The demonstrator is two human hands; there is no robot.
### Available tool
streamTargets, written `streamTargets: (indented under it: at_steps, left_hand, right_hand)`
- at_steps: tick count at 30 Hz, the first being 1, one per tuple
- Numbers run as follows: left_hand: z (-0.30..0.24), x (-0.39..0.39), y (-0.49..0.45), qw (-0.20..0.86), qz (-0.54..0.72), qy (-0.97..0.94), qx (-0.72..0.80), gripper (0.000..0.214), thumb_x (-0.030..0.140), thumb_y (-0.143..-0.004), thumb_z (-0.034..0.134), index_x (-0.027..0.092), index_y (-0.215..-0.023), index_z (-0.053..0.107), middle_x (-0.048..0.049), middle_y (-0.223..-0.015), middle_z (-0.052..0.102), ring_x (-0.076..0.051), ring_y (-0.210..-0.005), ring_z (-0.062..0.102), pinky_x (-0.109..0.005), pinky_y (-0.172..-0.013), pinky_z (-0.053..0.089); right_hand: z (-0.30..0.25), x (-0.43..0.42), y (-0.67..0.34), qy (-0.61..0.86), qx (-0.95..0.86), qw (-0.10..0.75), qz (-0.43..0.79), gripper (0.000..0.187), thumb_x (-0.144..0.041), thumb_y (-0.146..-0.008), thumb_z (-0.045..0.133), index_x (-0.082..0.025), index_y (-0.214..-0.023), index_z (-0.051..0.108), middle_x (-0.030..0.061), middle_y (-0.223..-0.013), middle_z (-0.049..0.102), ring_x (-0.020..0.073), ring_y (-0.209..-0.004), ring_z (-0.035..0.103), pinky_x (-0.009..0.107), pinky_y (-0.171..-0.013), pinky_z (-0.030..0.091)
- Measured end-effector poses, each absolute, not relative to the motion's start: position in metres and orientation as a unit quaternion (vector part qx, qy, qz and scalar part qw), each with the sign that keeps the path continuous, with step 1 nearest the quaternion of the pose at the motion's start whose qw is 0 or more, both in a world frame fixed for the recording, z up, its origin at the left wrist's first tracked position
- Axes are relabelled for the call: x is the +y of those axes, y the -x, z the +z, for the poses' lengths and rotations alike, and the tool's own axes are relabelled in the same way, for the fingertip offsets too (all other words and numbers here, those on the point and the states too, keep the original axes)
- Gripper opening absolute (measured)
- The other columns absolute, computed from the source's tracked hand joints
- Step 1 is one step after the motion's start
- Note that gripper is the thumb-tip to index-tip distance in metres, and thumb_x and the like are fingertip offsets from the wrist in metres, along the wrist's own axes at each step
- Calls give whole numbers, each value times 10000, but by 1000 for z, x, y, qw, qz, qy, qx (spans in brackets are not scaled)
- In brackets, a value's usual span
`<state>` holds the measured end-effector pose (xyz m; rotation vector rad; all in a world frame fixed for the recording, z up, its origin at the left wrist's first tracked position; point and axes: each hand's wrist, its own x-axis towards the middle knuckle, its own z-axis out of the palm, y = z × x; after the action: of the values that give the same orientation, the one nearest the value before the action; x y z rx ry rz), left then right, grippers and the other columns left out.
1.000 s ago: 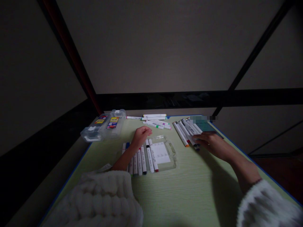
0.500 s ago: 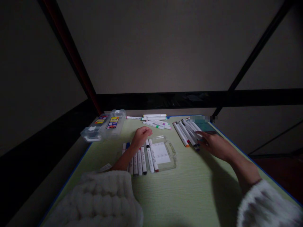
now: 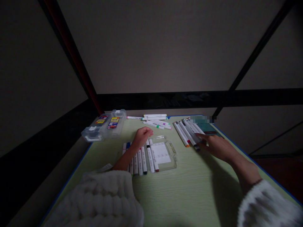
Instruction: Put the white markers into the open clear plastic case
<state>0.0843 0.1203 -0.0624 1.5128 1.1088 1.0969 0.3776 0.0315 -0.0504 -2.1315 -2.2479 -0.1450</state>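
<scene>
My left hand (image 3: 141, 136) rests loosely curled at the far end of a row of several white markers (image 3: 139, 159) lying in and beside a clear shallow tray (image 3: 170, 154). Its fingers are bent and I see nothing held in them. My right hand (image 3: 214, 145) lies flat with fingers stretched out against the right side of a second row of white markers (image 3: 186, 132) with coloured caps, its fingertips touching the nearest ones. Both arms wear white fluffy sleeves.
A pale green table (image 3: 180, 195) with a blue edge carries everything. A clear plastic box (image 3: 104, 127) with coloured labels stands at the far left. A loose heap of markers (image 3: 156, 121) lies at the far middle. A dark teal booklet (image 3: 205, 126) sits at the far right.
My right hand has slid a little to the right and nearer, off the top of the right marker row to its side. The left hand has hardly moved.
</scene>
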Motion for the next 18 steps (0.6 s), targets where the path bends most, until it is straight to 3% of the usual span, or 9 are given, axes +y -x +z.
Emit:
streamTargets:
  at_steps: [18]
  left_hand:
    - [-63, 120, -85, 467, 441, -620, 451, 76, 178, -655, 518, 145, -597, 554, 13, -568, 595, -97, -563, 542, -216, -590, 418]
  right_hand:
    - [-53, 31, -381, 671, -739, 43, -50, 376, -297, -762, 482, -225, -1128, 535, 48, -754, 660, 196, -665, 608, 254, -545, 378]
